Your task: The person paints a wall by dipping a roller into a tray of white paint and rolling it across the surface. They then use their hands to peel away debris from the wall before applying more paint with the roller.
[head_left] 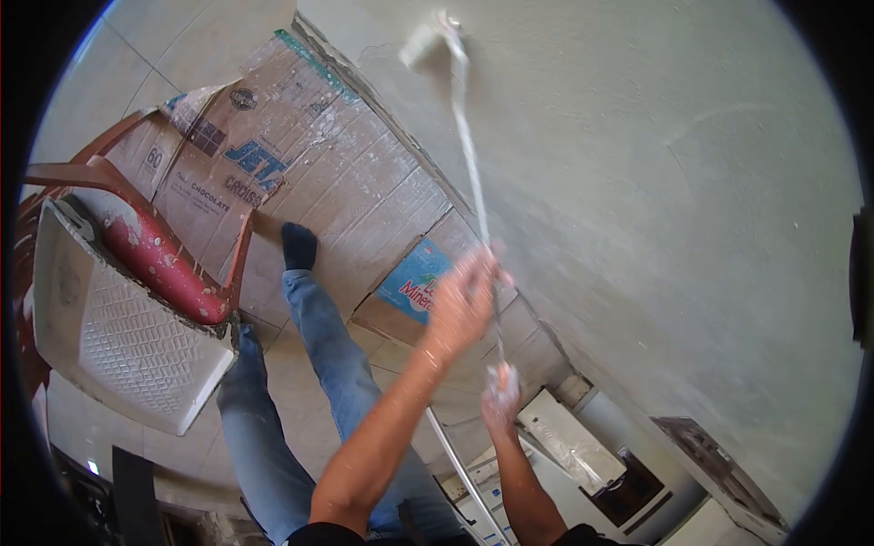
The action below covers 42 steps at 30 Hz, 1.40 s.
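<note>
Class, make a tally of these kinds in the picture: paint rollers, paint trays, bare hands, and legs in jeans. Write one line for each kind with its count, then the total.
Paint roller: 1
Paint tray: 1
Bare hands, left hand and right hand: 2
Legs in jeans: 2
Total: 6
</note>
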Each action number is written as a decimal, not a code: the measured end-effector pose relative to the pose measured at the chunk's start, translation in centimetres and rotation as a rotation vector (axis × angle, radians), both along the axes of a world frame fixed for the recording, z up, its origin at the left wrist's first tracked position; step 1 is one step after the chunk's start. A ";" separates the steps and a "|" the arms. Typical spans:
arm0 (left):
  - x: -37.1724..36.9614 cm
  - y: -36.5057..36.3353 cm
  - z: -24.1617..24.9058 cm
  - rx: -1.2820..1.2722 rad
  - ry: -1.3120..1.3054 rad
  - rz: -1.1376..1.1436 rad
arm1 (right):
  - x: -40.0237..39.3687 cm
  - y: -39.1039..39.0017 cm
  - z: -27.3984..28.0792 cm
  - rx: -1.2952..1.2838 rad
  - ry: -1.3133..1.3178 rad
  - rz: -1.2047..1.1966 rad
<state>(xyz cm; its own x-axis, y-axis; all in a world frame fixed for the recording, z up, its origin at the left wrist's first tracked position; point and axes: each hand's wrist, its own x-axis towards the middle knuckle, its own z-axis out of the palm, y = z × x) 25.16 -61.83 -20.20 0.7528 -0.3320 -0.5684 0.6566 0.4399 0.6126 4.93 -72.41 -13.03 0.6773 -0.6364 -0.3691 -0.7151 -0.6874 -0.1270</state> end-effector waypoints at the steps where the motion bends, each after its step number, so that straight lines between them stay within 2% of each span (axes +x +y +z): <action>1: 3.0 1.6 -0.9 0.069 -0.029 0.004 | 3.4 0.8 -1.9 0.019 -0.049 0.089; 2: 4.8 2.5 -1.2 0.136 -0.057 0.003 | 5.2 1.3 -2.8 0.035 -0.097 0.174; 5: 4.3 1.2 -0.8 0.140 -0.087 -0.021 | 4.2 0.1 -2.4 0.040 -0.141 0.069; 6: 2.6 0.1 0.5 0.122 -0.058 -0.085 | 2.1 -1.1 -1.0 -0.024 -0.075 0.116; 8: -3.1 -3.4 2.7 0.042 -0.053 -0.119 | -3.9 -3.4 2.7 -0.062 0.022 -0.033; 10: -8.4 -6.5 5.3 0.007 -0.007 -0.263 | -11.5 -6.4 5.8 -0.221 0.065 -0.004; 12: -11.4 -7.3 7.0 -0.038 0.010 -0.279 | -14.4 -5.8 8.5 -0.235 0.067 -0.015; 14: -11.6 -7.3 7.1 -0.036 -0.011 -0.239 | -14.6 -5.1 8.2 -0.229 0.049 0.010; 16: -10.4 -5.1 5.1 0.020 -0.060 -0.163 | -13.0 -2.7 5.4 -0.195 0.022 0.053; 18: -7.3 -2.9 1.6 0.068 -0.141 -0.137 | -8.6 0.2 2.1 -0.067 0.060 -0.101; 20: -1.9 0.2 1.9 0.028 0.083 -0.174 | -3.3 2.2 -0.3 -0.096 -0.052 0.070; 22: -1.8 -0.3 1.9 -0.001 0.054 -0.122 | -3.1 2.0 -0.3 -0.072 -0.110 0.003; 23: -2.1 -0.8 2.0 -0.019 0.038 -0.088 | -3.1 1.5 0.2 -0.061 -0.139 -0.022; 24: -3.6 -2.2 2.4 0.076 -0.062 -0.127 | -4.0 0.8 1.9 -0.125 -0.109 0.003; 26: -7.9 -5.3 4.8 0.042 -0.141 -0.162 | -10.2 -2.5 4.9 -0.205 -0.084 0.016; 28: -11.3 -7.1 8.8 -0.024 0.014 -0.327 | -14.8 -3.8 9.2 -0.204 -0.001 -0.162; 31: -15.3 -7.7 10.5 -0.075 0.021 -0.373 | -19.2 -1.8 11.7 -0.235 0.085 -0.171; 34: -13.9 -4.7 9.1 0.012 0.005 -0.361 | -17.2 1.7 7.9 -0.211 -0.120 -0.036; 36: -11.7 -3.3 5.9 0.041 -0.075 -0.197 | -13.5 3.3 4.8 -0.139 -0.094 -0.121; 38: -6.1 -0.2 5.8 0.091 -0.050 -0.222 | -9.4 3.8 2.3 -0.126 -0.013 -0.055; 41: -3.8 0.0 4.6 0.060 0.005 -0.263 | -6.7 3.5 1.8 -0.096 -0.125 -0.090; 42: -4.2 0.1 5.5 0.085 -0.057 -0.314 | -6.6 3.6 3.4 -0.091 -0.145 -0.092</action>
